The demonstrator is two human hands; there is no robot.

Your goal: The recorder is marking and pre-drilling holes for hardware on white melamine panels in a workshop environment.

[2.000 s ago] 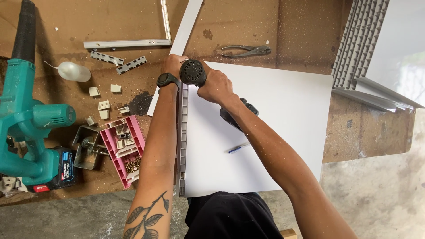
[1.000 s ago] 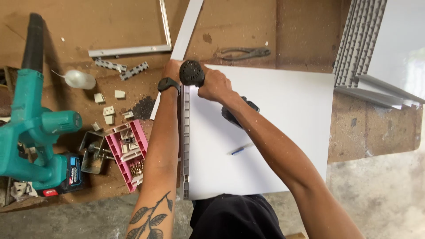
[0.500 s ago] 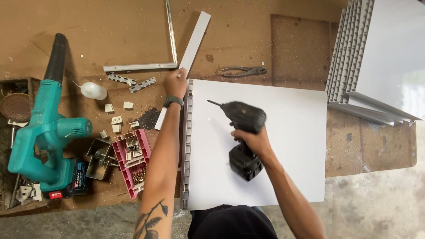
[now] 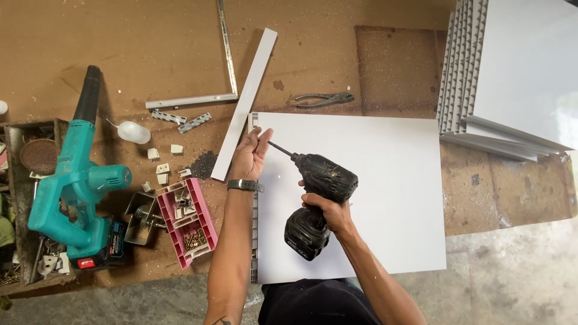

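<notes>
The right hand [image 4: 328, 212] is clamping the grip of a black drill [image 4: 319, 192] over the white panel [image 4: 367, 198], its bit pointing up-left. The left hand [image 4: 251, 155] is resting at the panel's top-left corner, fingers pinched together near the bit tip; what they pinch cannot be told. A pink tray [image 4: 188, 221] of screws is lying left of the forearm, beside a teal blower [image 4: 78, 180]. Pliers [image 4: 322, 99] are lying above the panel. Everything is sitting on a dusty brown bench [image 4: 150, 54], with grey ribbed panels [image 4: 506, 78] stacked at right.
</notes>
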